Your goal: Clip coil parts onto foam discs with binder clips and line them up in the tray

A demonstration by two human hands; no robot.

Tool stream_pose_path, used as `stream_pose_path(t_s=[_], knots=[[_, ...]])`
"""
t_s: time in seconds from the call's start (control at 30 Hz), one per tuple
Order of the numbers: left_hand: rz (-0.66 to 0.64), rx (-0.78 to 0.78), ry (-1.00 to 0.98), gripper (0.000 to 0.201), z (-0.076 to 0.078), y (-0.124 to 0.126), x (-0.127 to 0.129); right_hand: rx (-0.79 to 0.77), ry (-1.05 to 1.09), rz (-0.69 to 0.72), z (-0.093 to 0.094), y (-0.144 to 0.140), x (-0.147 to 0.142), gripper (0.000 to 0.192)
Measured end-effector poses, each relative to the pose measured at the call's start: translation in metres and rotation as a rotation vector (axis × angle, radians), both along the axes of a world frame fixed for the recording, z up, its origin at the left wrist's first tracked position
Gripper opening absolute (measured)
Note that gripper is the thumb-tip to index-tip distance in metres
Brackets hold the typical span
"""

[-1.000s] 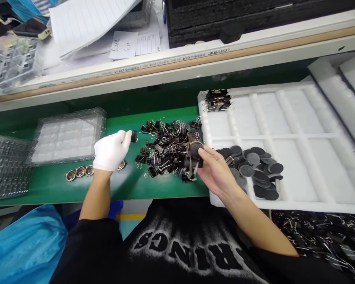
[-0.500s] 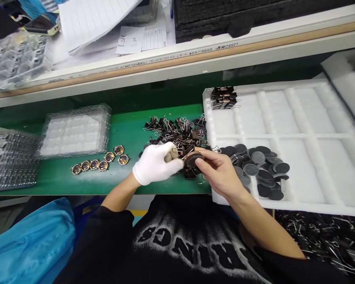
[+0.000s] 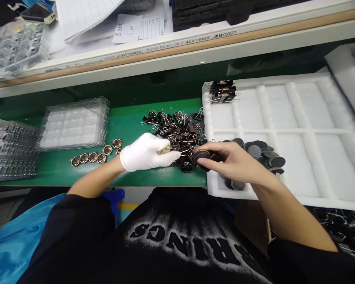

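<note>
My left hand (image 3: 148, 153), in a white glove with bare fingertips, pinches the wire handles of a black binder clip (image 3: 184, 149). My right hand (image 3: 229, 159), ungloved, holds a round piece (image 3: 201, 155) between thumb and fingers, with a black disc on its face and a gold-brown edge. The clip's jaws point toward this piece; whether they touch it I cannot tell. Behind and under both hands spreads a heap of binder clips (image 3: 179, 125). Grey and black discs (image 3: 254, 151) lie beside and partly beneath my right hand.
A white foam tray (image 3: 304, 156) with ridges stands at right, several clipped pieces (image 3: 223, 91) in its far corner. On the green table (image 3: 154, 177) lie gold-rimmed round pieces (image 3: 92, 157). Clear plastic trays (image 3: 73, 124) are stacked at left. A shelf edge (image 3: 165, 55) runs across the back.
My hands have moved apart: the left shifted left, the right slightly right with the round piece. The binder clip's handles now show at my left fingertips.
</note>
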State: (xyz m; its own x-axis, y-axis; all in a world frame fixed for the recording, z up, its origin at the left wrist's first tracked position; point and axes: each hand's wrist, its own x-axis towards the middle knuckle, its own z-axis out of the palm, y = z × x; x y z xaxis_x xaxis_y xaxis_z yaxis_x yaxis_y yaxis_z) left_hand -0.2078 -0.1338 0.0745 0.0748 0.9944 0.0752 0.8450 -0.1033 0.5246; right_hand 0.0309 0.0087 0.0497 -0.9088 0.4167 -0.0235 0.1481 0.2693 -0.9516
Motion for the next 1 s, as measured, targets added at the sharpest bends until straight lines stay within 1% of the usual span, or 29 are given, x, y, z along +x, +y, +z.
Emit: stream_pose_path(t_s=[0.1, 0.2, 0.33, 0.5, 0.77, 0.83, 0.9, 0.93, 1.0], knots=[[-0.106, -0.100, -0.020, 0.051, 0.008, 0.004, 0.000, 0.053, 0.019, 0.050, 0.000, 0.005, 0.000, 0.022], [-0.140, -0.167, 0.001, 0.050, 0.016, 0.007, -0.001, 0.033, 0.055, 0.072, 0.001, 0.008, -0.002, 0.019], [-0.170, -0.224, 0.011, 0.049, 0.023, 0.010, -0.001, 0.006, 0.062, 0.045, 0.005, 0.009, -0.005, 0.015], [-0.178, -0.231, 0.024, 0.052, 0.025, 0.013, 0.002, -0.004, 0.067, 0.070, 0.008, 0.009, -0.007, 0.013], [-0.178, -0.250, 0.014, 0.051, 0.026, 0.015, 0.004, 0.054, 0.072, 0.120, 0.008, 0.011, -0.009, 0.013], [-0.157, -0.252, 0.017, 0.050, 0.027, 0.016, 0.002, 0.118, 0.076, 0.119, 0.009, 0.011, -0.007, 0.013], [-0.132, -0.283, 0.001, 0.045, 0.027, 0.019, 0.001, 0.244, 0.088, 0.083, 0.010, 0.011, -0.006, 0.016], [-0.107, -0.316, -0.052, 0.047, 0.026, 0.021, 0.002, 0.322, 0.094, 0.043, 0.011, 0.010, -0.006, 0.016], [-0.022, -0.451, -0.277, 0.062, 0.022, 0.028, 0.007, 0.463, 0.096, -0.051, 0.012, 0.010, -0.005, 0.015]])
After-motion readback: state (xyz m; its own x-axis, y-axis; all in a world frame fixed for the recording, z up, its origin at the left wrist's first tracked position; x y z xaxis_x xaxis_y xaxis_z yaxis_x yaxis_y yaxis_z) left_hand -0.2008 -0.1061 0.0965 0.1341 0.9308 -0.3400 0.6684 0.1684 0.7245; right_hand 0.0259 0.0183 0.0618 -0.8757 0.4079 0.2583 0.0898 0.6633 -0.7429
